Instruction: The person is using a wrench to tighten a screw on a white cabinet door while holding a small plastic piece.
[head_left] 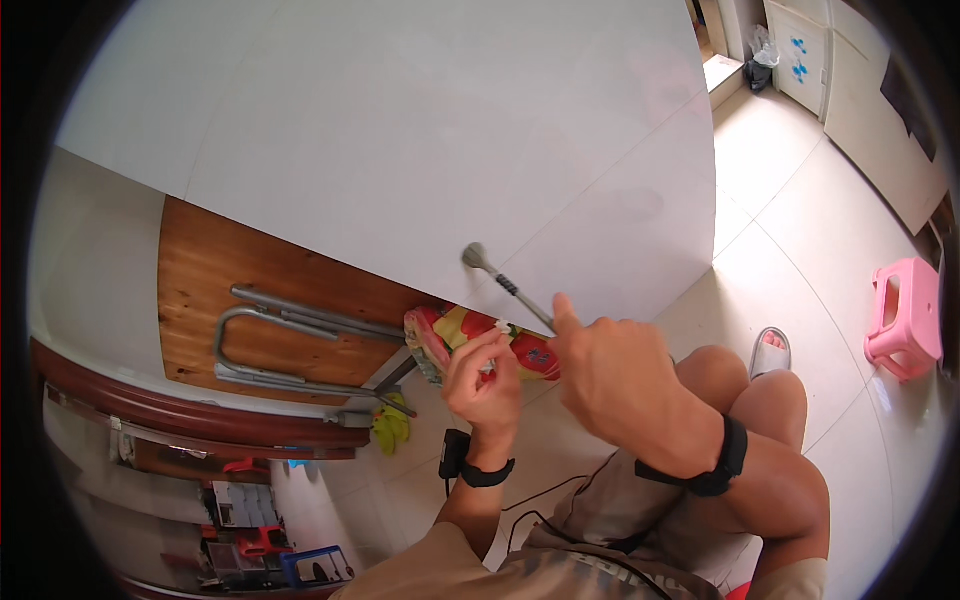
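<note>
My right hand [625, 385] is wrapped round the shaft of a slim grey metal tool [476, 256] with a rounded head and a black ribbed band. Its head reaches up and left, over the near edge of the white table [420, 130]; whether it touches the top I cannot tell. Left of it, just off the table edge, my left hand [483, 385] has its fingers curled together. A small white piece [503, 326] shows at its fingertips, its kind too small to make out. Behind that hand lies a red and yellow printed bag [428, 335], partly hidden.
A wooden board [195, 300] with folded grey metal legs [270, 345] leans at the left. A yellow-green item [391, 428] lies on the floor below it. To the right stands a pink plastic stool [903, 315]; a white cabinet [800, 60] is at the far right.
</note>
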